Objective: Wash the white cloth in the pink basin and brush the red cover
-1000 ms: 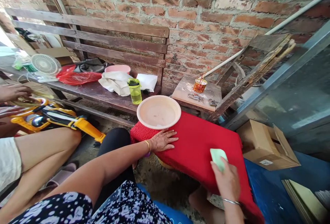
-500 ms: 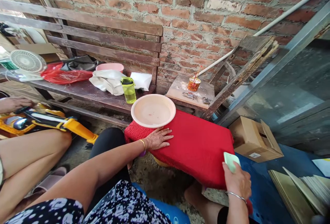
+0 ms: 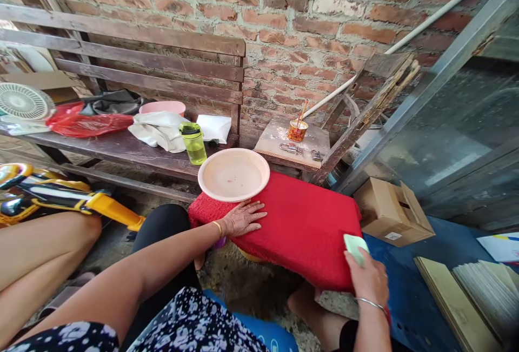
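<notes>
My left hand point(image 3: 244, 218) lies flat with fingers spread on the red cloth point(image 3: 304, 217), which drapes over a low surface. Just beyond its fingertips stands a pale pink basin point(image 3: 234, 176) with shallow clear liquid inside. In my right hand point(image 3: 370, 276), at the cloth's right edge, is a pale green rectangular block point(image 3: 356, 248). Its exact kind is not clear, and my fingers cover its lower part. The block is at the cloth's edge; whether it touches the fabric is hard to tell.
Behind, a wooden bench point(image 3: 158, 160) carries a green bottle point(image 3: 193, 144), white cloth point(image 3: 158, 130), a red bag point(image 3: 89, 120) and a fan point(image 3: 25, 102). Two padlocks and a cup point(image 3: 297, 131) sit on a small stand. A cardboard box point(image 3: 391, 211) is at right; another person's leg point(image 3: 48, 244) is at left.
The view has turned slightly to the right, so most things appear further left. The other person's hand has left view. My left hand stays on the cloth; my right still holds the pale green block.
</notes>
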### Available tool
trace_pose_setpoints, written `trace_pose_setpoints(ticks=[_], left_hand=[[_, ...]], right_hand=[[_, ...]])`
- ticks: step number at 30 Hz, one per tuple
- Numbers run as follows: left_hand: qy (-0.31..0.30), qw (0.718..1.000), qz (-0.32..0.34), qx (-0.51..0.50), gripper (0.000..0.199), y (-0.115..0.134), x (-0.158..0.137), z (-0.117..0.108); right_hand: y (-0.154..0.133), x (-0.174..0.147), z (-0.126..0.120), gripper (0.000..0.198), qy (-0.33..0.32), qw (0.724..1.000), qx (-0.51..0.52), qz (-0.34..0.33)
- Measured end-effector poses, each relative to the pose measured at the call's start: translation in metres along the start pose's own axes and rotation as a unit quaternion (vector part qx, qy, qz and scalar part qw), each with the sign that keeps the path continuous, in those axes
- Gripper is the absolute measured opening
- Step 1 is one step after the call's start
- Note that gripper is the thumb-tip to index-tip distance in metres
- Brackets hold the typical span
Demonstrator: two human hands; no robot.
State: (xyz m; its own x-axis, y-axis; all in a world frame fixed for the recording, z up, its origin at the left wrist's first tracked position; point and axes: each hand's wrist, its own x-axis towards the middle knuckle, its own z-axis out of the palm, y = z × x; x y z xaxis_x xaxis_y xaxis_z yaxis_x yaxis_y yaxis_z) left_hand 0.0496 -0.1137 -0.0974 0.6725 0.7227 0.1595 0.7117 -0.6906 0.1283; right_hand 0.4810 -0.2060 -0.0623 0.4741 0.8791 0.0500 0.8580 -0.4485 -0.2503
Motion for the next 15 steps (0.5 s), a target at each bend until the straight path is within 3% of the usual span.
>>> trace_pose_setpoints(ticks=[2, 4, 6, 8, 10, 13, 15], left_hand=[[-0.008, 1.000, -0.002, -0.003, 0.055, 0.001, 0.000, 0.000], [-0.010, 1.000, -0.001, -0.008, 0.055, 0.002, 0.001, -0.001], [-0.005, 1.000, 0.000, -0.015, 0.055, 0.003, 0.001, -0.002], [0.006, 1.000, -0.001, -0.022, 0.055, 0.004, 0.001, -0.003], [0.014, 1.000, -0.002, -0.026, 0.054, 0.005, 0.002, -0.004], [0.015, 1.000, 0.002, -0.024, 0.053, 0.006, 0.002, -0.006], [0.012, 1.000, 0.005, -0.022, 0.053, 0.007, 0.002, -0.008]], right_hand=[[0.039, 0.009, -0.006, 0.070, 0.011, 0.992, 0.014, 0.122], [0.054, 0.013, -0.011, 0.080, 0.022, 0.978, 0.023, 0.204], [0.039, 0.012, -0.013, 0.084, 0.033, 0.979, 0.037, 0.196], [-0.005, 0.006, -0.009, 0.077, 0.041, 0.993, 0.067, 0.086], [-0.066, -0.008, 0.001, 0.064, 0.043, 0.992, 0.095, -0.067], [-0.156, -0.038, 0.022, 0.044, 0.005, 0.962, 0.098, -0.255], [-0.188, -0.051, 0.033, 0.038, -0.012, 0.945, 0.075, -0.319]])
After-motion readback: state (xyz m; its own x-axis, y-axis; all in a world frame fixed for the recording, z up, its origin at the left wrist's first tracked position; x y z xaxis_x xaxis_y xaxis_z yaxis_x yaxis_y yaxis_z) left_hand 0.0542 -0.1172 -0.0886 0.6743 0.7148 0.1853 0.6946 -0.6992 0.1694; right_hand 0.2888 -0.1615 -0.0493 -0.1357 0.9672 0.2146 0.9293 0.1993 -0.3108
